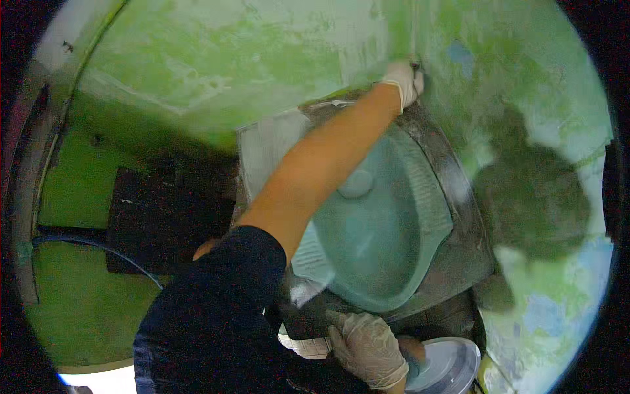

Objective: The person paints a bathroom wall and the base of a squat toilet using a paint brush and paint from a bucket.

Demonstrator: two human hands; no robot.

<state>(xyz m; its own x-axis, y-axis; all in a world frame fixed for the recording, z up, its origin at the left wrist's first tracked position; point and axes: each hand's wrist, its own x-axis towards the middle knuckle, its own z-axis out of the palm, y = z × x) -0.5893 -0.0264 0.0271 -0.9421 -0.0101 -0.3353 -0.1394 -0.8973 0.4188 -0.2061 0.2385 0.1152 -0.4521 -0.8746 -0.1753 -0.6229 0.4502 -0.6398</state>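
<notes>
A pale blue-green squat toilet pan [377,243] is set in a dark, grimy raised base [459,253]. My left arm reaches across it from the lower left. At the far corner, where the green walls meet, my left hand [407,82] in a whitish glove is closed at a small dark fitting [415,64]; what its fingers hold is hidden. Near the front of the base, my right hand [369,348], also gloved, has its fingers curled in, and anything within them is out of sight. Just right of it is a round container with a whitish rim [462,368].
Worn, patchy green walls [216,59] close in around the pan. On the left, a dark square patch [170,217] lies in shade, with a thin blue hose [108,244] beside it. A thin pipe [415,29] runs up the far corner. My shadow [531,190] falls on the right wall.
</notes>
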